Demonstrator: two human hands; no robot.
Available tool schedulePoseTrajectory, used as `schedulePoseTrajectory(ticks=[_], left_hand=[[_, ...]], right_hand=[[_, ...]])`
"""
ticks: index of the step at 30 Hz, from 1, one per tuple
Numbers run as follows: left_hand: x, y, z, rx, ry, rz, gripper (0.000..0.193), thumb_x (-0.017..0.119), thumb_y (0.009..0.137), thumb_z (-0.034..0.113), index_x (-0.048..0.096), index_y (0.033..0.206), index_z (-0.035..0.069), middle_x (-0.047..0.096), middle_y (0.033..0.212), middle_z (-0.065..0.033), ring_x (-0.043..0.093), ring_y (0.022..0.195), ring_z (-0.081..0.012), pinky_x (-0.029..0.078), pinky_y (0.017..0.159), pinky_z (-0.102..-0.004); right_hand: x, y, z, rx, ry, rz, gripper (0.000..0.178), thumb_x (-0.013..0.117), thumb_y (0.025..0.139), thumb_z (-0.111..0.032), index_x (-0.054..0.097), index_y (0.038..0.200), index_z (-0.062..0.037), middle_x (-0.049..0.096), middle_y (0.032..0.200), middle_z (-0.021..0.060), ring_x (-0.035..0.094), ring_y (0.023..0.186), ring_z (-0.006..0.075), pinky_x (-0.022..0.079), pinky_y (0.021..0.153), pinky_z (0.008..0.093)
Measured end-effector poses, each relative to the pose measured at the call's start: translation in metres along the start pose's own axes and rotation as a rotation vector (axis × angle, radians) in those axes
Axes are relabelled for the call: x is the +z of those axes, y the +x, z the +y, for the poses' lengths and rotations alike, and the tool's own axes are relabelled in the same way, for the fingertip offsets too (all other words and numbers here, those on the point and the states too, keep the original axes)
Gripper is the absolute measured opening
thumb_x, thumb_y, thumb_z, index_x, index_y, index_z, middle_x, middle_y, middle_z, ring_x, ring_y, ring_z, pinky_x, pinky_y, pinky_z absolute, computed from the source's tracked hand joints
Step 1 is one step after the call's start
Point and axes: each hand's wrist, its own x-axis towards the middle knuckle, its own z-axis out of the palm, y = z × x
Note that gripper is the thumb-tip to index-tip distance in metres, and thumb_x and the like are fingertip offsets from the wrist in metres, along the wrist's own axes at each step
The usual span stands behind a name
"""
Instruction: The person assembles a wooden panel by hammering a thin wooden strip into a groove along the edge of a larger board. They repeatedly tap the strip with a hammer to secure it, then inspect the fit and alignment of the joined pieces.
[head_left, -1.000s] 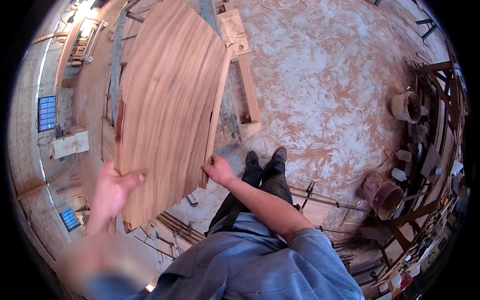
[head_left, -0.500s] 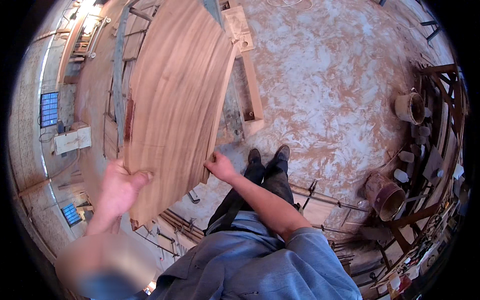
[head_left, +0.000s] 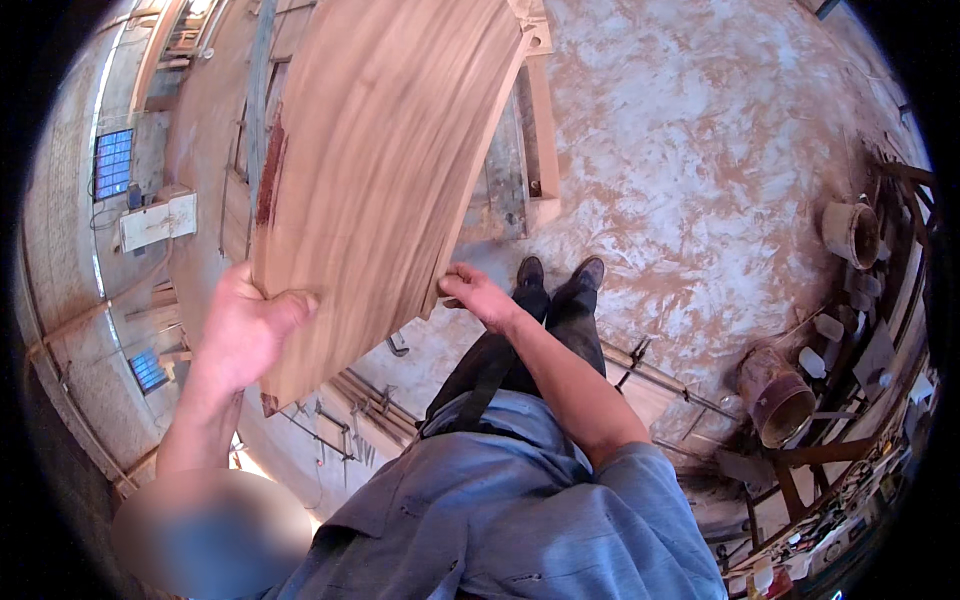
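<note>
A wide, reddish-brown wooden board [head_left: 370, 170] with long streaked grain stretches from near my body up past the top of the view. Its left edge carries a strip of dark, rough wood, and its near left corner is dark too. My left hand [head_left: 250, 325] is closed around the left edge, thumb flat on the upper face and fingers hidden beneath. At the opposite edge, my right hand [head_left: 478, 293] pinches the board near its right corner, fingers curled against the rim.
A pale wooden frame [head_left: 540, 130] and a grey workbench lie under the board's right side. Dust and white smears cover the floor [head_left: 680, 150]. Buckets [head_left: 775, 398] and plastic bottles stand at the right beside a rack. Bar clamps [head_left: 670, 380] lie near my legs.
The near end of the board has shifted away from me and slightly right in the view, both hands moving with it. My grip looks the same. The whole view has also shifted.
</note>
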Motion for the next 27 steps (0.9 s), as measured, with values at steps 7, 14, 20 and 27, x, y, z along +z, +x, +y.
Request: schedulePoseTrajectory(ticks=[7,14,20,27], left_hand=[[-0.001,0.002,-0.002,-0.005,-0.054,0.006,0.029,0.064,0.079,-0.003,0.065,0.108,-0.004,0.07,0.097,-0.0068,0.063,0.084,-0.0124,0.051,0.077,-0.0288],[0.0,0.001,-0.004,0.038,-0.012,0.06,0.029,0.065,0.079,0.0,0.066,0.108,-0.004,0.071,0.097,-0.0081,0.065,0.084,-0.0129,0.052,0.077,-0.0286],[-0.001,0.003,-0.005,0.054,0.008,0.079,0.028,0.068,0.077,0.0,0.067,0.104,-0.006,0.071,0.094,-0.0091,0.066,0.08,-0.0137,0.053,0.074,-0.0291],[-0.003,0.006,-0.005,0.046,0.044,0.112,0.035,0.07,0.069,0.004,0.067,0.103,-0.005,0.071,0.091,-0.0084,0.066,0.076,-0.0155,0.054,0.073,-0.0315]], right_hand=[[0.02,0.01,0.011,-0.036,0.14,0.007,0.058,0.057,0.097,-0.039,0.043,0.139,-0.0015,0.058,0.129,0.0108,0.055,0.118,0.0208,0.044,0.099,0.0364],[0.026,0.017,0.019,-0.109,-0.001,0.119,0.061,0.064,0.092,-0.036,0.045,0.136,0.0015,0.059,0.126,0.0138,0.056,0.115,0.0247,0.044,0.099,0.0376],[0.027,0.015,0.012,-0.159,-0.013,0.112,0.053,0.064,0.094,-0.032,0.048,0.134,-0.0015,0.063,0.114,0.0103,0.06,0.101,0.0175,0.05,0.088,0.0342],[0.034,0.019,0.022,-0.203,0.06,0.123,0.057,0.057,0.097,-0.038,0.044,0.137,0.0004,0.058,0.127,0.0136,0.055,0.116,0.0208,0.044,0.099,0.0355]])
